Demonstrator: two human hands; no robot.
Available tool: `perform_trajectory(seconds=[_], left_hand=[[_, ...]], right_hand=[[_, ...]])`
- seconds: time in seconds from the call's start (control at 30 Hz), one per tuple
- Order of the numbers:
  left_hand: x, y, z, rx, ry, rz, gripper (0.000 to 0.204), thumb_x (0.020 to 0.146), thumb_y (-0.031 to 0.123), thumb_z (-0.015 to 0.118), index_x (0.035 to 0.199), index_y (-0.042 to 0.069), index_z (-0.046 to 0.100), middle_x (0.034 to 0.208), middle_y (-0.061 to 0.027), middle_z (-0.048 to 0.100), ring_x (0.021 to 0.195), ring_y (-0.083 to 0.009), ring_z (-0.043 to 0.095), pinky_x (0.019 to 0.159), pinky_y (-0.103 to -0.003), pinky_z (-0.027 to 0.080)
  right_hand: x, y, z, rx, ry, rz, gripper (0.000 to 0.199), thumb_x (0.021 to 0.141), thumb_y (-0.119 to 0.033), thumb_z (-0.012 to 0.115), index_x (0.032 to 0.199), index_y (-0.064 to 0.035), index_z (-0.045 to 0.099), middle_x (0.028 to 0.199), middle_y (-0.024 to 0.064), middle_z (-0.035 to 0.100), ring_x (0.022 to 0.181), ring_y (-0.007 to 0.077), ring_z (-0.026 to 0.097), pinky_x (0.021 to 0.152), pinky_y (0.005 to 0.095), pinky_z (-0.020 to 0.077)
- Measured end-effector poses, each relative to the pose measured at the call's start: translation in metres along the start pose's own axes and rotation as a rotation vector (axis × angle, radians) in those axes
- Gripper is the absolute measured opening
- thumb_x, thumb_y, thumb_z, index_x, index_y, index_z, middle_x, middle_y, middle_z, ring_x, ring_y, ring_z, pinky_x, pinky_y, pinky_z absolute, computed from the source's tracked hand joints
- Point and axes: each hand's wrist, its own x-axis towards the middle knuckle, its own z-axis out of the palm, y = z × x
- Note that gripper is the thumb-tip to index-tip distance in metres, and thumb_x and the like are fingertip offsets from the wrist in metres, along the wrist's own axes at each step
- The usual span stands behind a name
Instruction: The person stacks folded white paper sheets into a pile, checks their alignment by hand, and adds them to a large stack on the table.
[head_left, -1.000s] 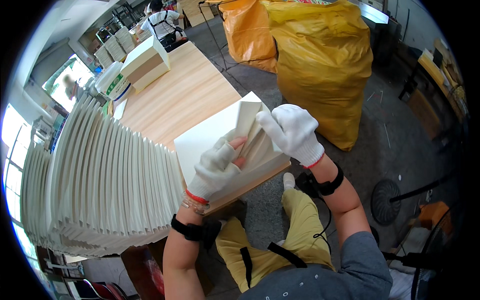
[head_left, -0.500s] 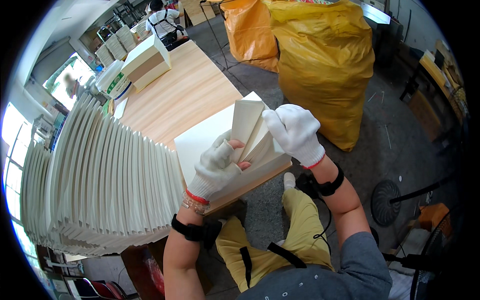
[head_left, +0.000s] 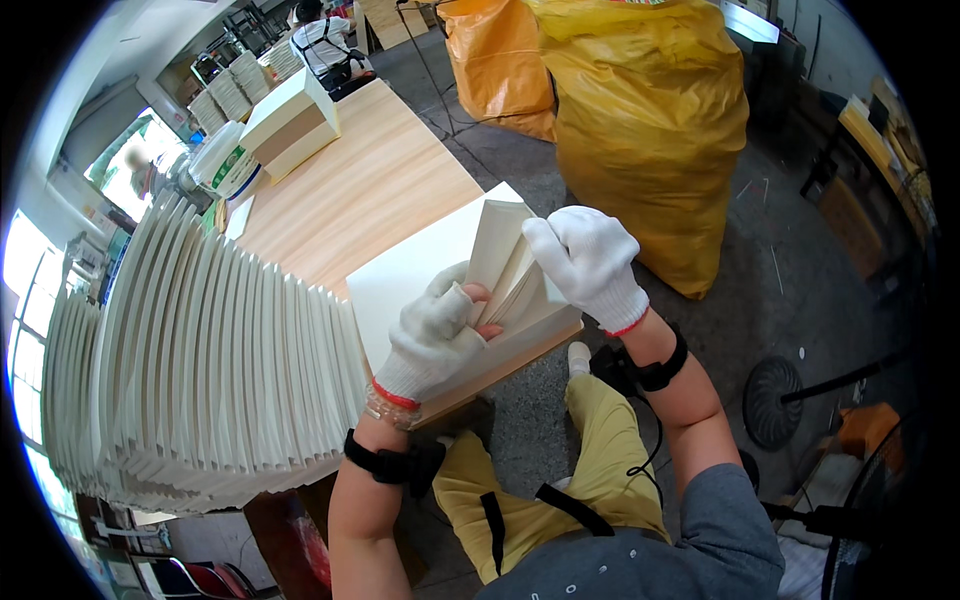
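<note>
My left hand (head_left: 437,325), in a white knit glove with bare fingertips, is closed around the lower end of a small bundle of narrow cream card strips (head_left: 497,245). The strips fan apart toward their far end. On their right side my right hand (head_left: 585,258), gloved in white, is curled closed with thumb and fingers against the strips' edge; exactly what its fingertips grip is hidden. Both hands are over a thick stack of white sheets (head_left: 390,268) at the near corner of the table.
Long rows of folded white card pieces (head_left: 230,350) stand packed on my left. The wooden table (head_left: 370,170) carries a boxy stack of card (head_left: 292,115) and a white tub (head_left: 222,160). Beyond it stand a yellow sack (head_left: 645,150) and an orange sack (head_left: 500,70). A co-worker (head_left: 322,45) sits farther back.
The fanned strips have shifted slightly to the right at their far end. Both hands stay in nearly the same place.
</note>
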Motion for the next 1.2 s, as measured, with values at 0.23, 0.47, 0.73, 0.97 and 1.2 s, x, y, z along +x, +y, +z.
perform_trajectory(seconds=[0.23,0.47,0.73,0.97,1.2], left_hand=[[0.002,0.009,-0.002,0.056,0.013,0.020,0.023,0.086,0.001,0.070,0.108,0.009,0.067,0.136,-0.0176,0.062,0.110,-0.0305,0.070,0.090,-0.031,0.058],[0.008,0.002,0.004,0.266,-0.036,-0.011,0.023,0.086,0.008,0.069,0.110,0.011,0.069,0.139,-0.0146,0.062,0.101,-0.0304,0.072,0.082,-0.034,0.059],[0.011,0.009,-0.001,0.098,-0.087,-0.156,0.042,0.074,0.023,0.088,0.105,0.003,0.067,0.139,-0.0190,0.060,0.103,-0.0305,0.069,0.088,-0.032,0.053],[0.008,0.005,0.002,0.217,-0.012,0.061,0.038,0.087,0.009,0.069,0.125,0.008,0.068,0.141,-0.0195,0.059,0.110,-0.0305,0.068,0.091,-0.034,0.054],[0.009,0.001,-0.003,0.143,-0.153,0.008,0.038,0.087,0.004,0.067,0.124,0.010,0.070,0.140,-0.0190,0.060,0.116,-0.0314,0.067,0.093,-0.036,0.056]], right_hand=[[0.003,0.000,-0.011,0.158,-0.035,0.090,0.008,0.087,-0.013,0.067,0.092,-0.0086,0.072,0.064,0.0070,0.053,0.060,0.0273,0.059,0.054,0.0373,0.0469],[0.000,0.001,-0.007,0.164,0.045,0.058,0.005,0.087,-0.011,0.068,0.086,-0.0076,0.071,0.062,0.0081,0.052,0.059,0.0277,0.058,0.053,0.0377,0.0456],[-0.005,0.001,-0.005,0.172,0.059,0.097,0.007,0.090,-0.012,0.067,0.088,-0.0064,0.071,0.065,0.0085,0.055,0.059,0.0290,0.059,0.051,0.0388,0.0448],[-0.001,0.000,-0.011,0.300,-0.083,0.183,0.012,0.090,-0.017,0.068,0.084,-0.0071,0.071,0.066,0.0114,0.058,0.060,0.0306,0.061,0.052,0.0389,0.0458],[0.001,-0.008,-0.003,0.388,-0.021,0.454,0.025,0.090,-0.020,0.067,0.070,-0.0059,0.067,0.060,0.0142,0.055,0.058,0.0332,0.060,0.052,0.0413,0.0454]])
